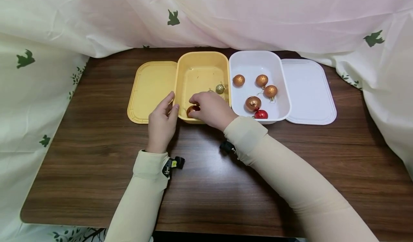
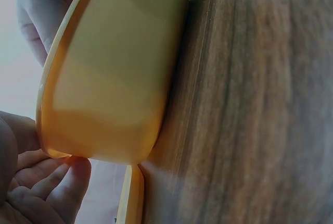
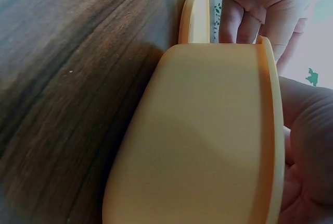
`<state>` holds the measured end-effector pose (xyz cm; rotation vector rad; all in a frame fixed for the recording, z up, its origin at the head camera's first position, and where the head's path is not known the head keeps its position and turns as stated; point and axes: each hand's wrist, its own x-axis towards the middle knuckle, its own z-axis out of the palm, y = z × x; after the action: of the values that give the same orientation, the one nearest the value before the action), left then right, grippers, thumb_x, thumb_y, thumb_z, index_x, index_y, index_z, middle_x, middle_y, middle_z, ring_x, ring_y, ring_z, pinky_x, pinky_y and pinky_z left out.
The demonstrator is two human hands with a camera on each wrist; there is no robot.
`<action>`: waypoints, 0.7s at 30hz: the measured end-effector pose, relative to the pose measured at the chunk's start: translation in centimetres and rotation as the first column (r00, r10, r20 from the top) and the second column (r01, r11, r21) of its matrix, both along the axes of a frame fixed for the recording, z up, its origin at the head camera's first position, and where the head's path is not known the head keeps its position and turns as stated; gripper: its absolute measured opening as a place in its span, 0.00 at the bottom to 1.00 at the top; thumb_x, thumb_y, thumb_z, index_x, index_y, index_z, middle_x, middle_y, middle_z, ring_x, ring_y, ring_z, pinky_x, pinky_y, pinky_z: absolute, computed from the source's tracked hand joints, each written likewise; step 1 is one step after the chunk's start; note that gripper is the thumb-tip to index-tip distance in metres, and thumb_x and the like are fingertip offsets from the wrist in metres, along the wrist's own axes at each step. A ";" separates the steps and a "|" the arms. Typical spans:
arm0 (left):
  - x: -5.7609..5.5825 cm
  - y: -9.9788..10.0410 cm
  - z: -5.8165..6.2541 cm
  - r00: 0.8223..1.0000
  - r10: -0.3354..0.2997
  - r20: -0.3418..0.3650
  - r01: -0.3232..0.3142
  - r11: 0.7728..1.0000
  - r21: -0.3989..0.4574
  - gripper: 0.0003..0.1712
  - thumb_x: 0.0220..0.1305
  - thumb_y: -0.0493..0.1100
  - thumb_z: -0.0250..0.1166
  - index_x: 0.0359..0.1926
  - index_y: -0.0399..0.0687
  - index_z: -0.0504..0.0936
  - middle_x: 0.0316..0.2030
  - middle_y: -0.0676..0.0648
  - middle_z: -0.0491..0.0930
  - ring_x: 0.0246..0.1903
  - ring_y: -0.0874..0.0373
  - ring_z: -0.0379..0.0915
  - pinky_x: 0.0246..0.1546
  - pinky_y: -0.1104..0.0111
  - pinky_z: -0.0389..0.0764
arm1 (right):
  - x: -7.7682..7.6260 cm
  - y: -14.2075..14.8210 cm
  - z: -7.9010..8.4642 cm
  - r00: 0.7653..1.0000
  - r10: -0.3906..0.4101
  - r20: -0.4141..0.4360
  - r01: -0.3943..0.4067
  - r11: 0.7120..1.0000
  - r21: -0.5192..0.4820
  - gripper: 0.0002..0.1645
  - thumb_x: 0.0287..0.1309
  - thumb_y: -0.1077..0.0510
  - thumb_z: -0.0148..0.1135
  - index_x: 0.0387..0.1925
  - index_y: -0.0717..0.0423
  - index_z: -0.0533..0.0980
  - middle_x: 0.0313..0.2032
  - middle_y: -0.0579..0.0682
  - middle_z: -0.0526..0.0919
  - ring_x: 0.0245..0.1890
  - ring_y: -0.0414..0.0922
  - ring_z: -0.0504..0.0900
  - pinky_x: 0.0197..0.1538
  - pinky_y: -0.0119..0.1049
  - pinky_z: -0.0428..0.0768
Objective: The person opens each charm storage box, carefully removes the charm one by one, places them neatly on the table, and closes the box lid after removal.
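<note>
In the head view, my right hand (image 1: 213, 109) reaches into the yellow plastic box (image 1: 198, 54), its thumb and fingers round a shiny copper Christmas bauble (image 1: 191, 112) near the front-left corner. My palm hides the bauble's right side. A small gold glitter bauble (image 1: 220, 88) lies by the box's right wall, with another partly hidden beside the right hand. My left hand (image 1: 162, 123) grips the rim at the box's front-left corner; the left wrist view has its fingers (image 2: 73, 187) against the outer wall below the rim.
A white box (image 1: 255, 53) stands against the yellow one, holding several orange glitter baubles (image 1: 238, 80), a copper bauble (image 1: 253, 103) and a red bauble (image 1: 261, 114). Flat lids flank them, a yellow lid (image 1: 151, 91) left and a white lid (image 1: 309, 91) right. Behind hangs a curtain (image 1: 209, 16).
</note>
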<state>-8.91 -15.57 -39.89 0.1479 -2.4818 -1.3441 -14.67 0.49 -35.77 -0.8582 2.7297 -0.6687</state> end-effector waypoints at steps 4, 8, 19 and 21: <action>0.0 0.0 0.0 1.000 -0.003 0.009 0.003 1.000 0.008 0.23 0.65 0.43 0.59 0.61 0.48 0.72 0.58 0.52 0.72 0.51 0.62 0.73 0.46 0.69 0.79 | -0.1 -0.3 0.0 1.000 -0.001 0.016 0.001 1.000 0.015 0.22 0.53 0.48 0.65 0.48 0.53 0.79 0.41 0.46 0.83 0.40 0.41 0.78 0.47 0.36 0.76; 0.0 0.0 0.0 1.000 -0.005 0.008 0.005 1.000 0.015 0.23 0.65 0.43 0.58 0.62 0.49 0.72 0.58 0.53 0.72 0.51 0.61 0.73 0.46 0.69 0.79 | -0.3 -0.4 0.0 1.000 0.003 0.030 -0.004 0.999 0.032 0.22 0.53 0.46 0.65 0.47 0.53 0.79 0.40 0.45 0.83 0.39 0.41 0.78 0.47 0.36 0.76; 0.0 -0.2 0.0 1.000 -0.015 0.019 0.014 0.999 0.032 0.24 0.65 0.45 0.58 0.62 0.50 0.72 0.58 0.53 0.72 0.51 0.61 0.74 0.46 0.69 0.79 | -0.2 -0.1 0.1 1.000 -0.025 -0.004 0.024 0.998 -0.057 0.21 0.50 0.45 0.67 0.44 0.51 0.80 0.38 0.43 0.82 0.37 0.40 0.77 0.45 0.35 0.76; 0.0 -0.2 0.1 1.000 -0.015 0.022 0.014 0.999 0.036 0.24 0.65 0.45 0.58 0.62 0.50 0.72 0.58 0.53 0.72 0.51 0.61 0.74 0.47 0.69 0.79 | -0.1 0.0 0.3 0.999 -0.037 -0.014 0.036 0.996 -0.079 0.20 0.50 0.45 0.67 0.43 0.50 0.80 0.38 0.42 0.82 0.39 0.40 0.77 0.46 0.35 0.76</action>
<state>-8.89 -15.80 -39.84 0.1536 -2.4825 -1.4009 -14.78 0.50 -35.42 -0.8357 2.7552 -0.7844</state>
